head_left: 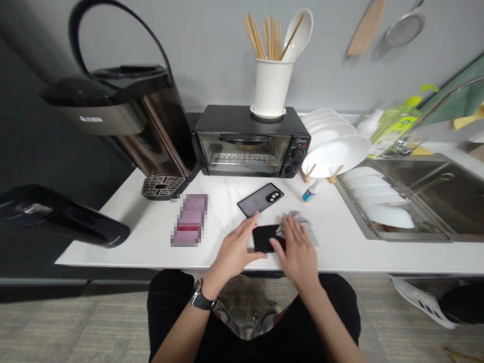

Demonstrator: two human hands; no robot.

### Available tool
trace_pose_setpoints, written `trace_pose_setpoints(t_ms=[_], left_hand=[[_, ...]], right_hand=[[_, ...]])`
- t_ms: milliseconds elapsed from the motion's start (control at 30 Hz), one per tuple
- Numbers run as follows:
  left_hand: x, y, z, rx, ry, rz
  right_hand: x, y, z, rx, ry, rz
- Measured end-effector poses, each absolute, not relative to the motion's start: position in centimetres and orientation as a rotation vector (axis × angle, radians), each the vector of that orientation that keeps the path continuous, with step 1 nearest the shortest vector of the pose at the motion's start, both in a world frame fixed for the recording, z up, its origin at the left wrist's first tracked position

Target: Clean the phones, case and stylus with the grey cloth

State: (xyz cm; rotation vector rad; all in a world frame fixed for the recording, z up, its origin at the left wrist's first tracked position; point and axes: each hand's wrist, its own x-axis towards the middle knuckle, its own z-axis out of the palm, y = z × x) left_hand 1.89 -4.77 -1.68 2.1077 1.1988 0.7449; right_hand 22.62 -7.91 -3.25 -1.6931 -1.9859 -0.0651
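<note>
A black phone [264,238] lies flat on the white counter, close to its front edge. My left hand [236,248] is around the phone's left end, thumb at the lower edge and fingers by the upper left corner. Over the right end, my right hand [297,247] presses down a crumpled grey cloth [308,229], slightly blurred; its thumb rests on the phone. Just beyond my left fingertips is a translucent phone case with a black rim [260,199]. A small blue-and-white bottle [310,192] stands behind the cloth.
To the left are a pixelated pink item [191,219], a dark bottle [68,217] lying over and a tall drinks dispenser [162,131]. A toaster oven [245,146] stands behind. White plates [336,154] and a sink [427,201] are at right. Another person's shoe [421,300] shows below.
</note>
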Motion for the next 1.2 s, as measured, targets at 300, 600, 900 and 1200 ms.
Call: trace_pose_setpoints(t_ms=[300, 600, 900, 1200], left_hand=[[1.7, -4.8, -1.5, 2.082, 1.248, 0.707], [1.4, -4.6, -1.6, 2.064, 1.269, 0.645], [1.9, -4.8, -1.1, 2.088, 1.272, 0.666], [2.1, -4.8, -0.8, 2.331, 1.216, 0.577]], right_hand=[[24.8, -9.5, -2.5, -1.537, -2.123, 0.099], [17.8, -9.8, -1.7, -1.382, -2.158, 0.221], [29.7, -8.8, -3.8, -1.740, -1.962, -0.103], [28.5, -9.3, -4.4, -1.653, -2.032, -0.089]])
